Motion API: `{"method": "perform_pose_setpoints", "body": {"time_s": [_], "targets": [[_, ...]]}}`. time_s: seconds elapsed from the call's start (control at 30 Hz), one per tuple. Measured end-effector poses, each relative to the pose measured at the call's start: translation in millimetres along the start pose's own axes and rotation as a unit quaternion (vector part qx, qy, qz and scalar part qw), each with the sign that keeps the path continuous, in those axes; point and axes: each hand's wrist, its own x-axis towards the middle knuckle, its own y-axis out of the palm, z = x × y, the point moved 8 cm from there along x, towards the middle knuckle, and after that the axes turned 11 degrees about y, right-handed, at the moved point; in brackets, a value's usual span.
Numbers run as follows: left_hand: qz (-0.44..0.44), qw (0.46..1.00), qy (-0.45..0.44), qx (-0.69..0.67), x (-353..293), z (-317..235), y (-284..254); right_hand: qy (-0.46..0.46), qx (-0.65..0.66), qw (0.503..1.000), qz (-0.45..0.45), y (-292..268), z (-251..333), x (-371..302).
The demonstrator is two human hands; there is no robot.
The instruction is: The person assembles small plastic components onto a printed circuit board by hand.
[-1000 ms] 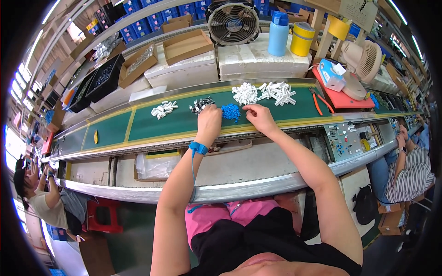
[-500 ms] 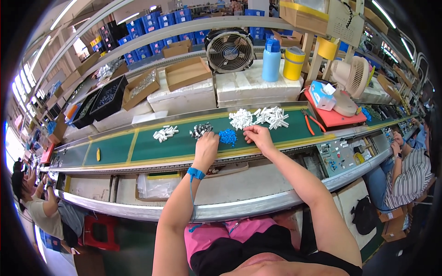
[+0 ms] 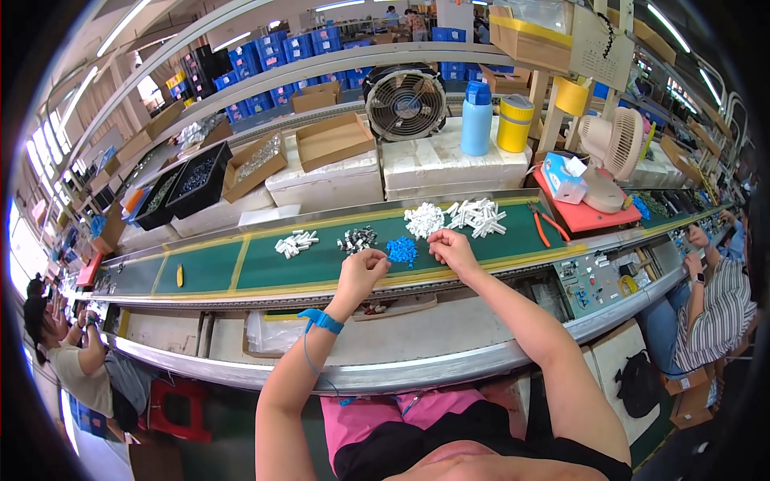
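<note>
The heap of small, glossy blue pieces [image 3: 402, 252] lay loose on the green belt [image 3: 513, 247], between the person's two hands. The left hand [image 3: 362, 271] was at the heap's near left, thumb and fingertips drawn close together; from where I stood I could not tell whether anything was pinched there. The right hand [image 3: 455, 248] was just right of the heap, fingers curled in toward the thumb, and I could not tell what, if anything, they gripped.

To the far left of the blue pieces sat a jumbled pile of black-and-white parts [image 3: 358, 239], and farther left some smooth white tubes [image 3: 296, 243]. On the far side were a dense mound of stubby white bits [image 3: 423, 220] and, right of it, a scatter of longer white sticks [image 3: 479, 218].

Pliers [image 3: 548, 224] with slim orange handles lay off to the right. A blue band [image 3: 322, 321] circled the left wrist. Beyond the belt, blocky white foam [image 3: 449, 172] bore a smooth light-blue bottle [image 3: 476, 120], a round yellow cup [image 3: 514, 124] and a shallow cardboard tray [image 3: 333, 143].
</note>
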Motion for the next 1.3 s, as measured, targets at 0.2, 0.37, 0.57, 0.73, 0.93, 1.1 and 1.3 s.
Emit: {"method": "perform_pose_setpoints", "body": {"time_s": [0.2, 0.37, 0.57, 0.73, 0.93, 1.1, 1.3], "targets": [[0.002, 0.995, -0.052, -0.080, -20.6, 5.9, 4.1, -0.016, -0.014, 1.000, -0.005, 1.9, -2.1, 0.3], [-0.021, 0.994, -0.046, -0.092, -23.7, 3.8, -3.7, -0.026, -0.004, 1.000, -0.004, 3.4, 2.0, -2.5], [-0.027, 0.994, -0.049, -0.092, -26.8, 10.2, -7.3, -0.013, -0.008, 1.000, -0.003, 2.8, -0.2, -2.1], [-0.015, 0.995, -0.057, -0.083, -28.2, 15.2, -3.1, -0.009, -0.020, 1.000, -0.002, 4.4, 2.7, -4.3], [-0.003, 0.996, -0.053, -0.070, -29.3, 10.1, -1.1, -0.013, -0.020, 1.000, 0.006, 5.0, 0.3, -3.2], [0.009, 0.996, -0.061, -0.061, -31.5, 9.1, 0.6, -0.003, -0.031, 0.999, 0.009, 5.5, -1.2, -3.5], [0.001, 0.995, -0.067, -0.071, -31.3, 8.3, 0.4, -0.024, -0.038, 0.999, 0.011, 6.7, 0.0, -3.6]]}}
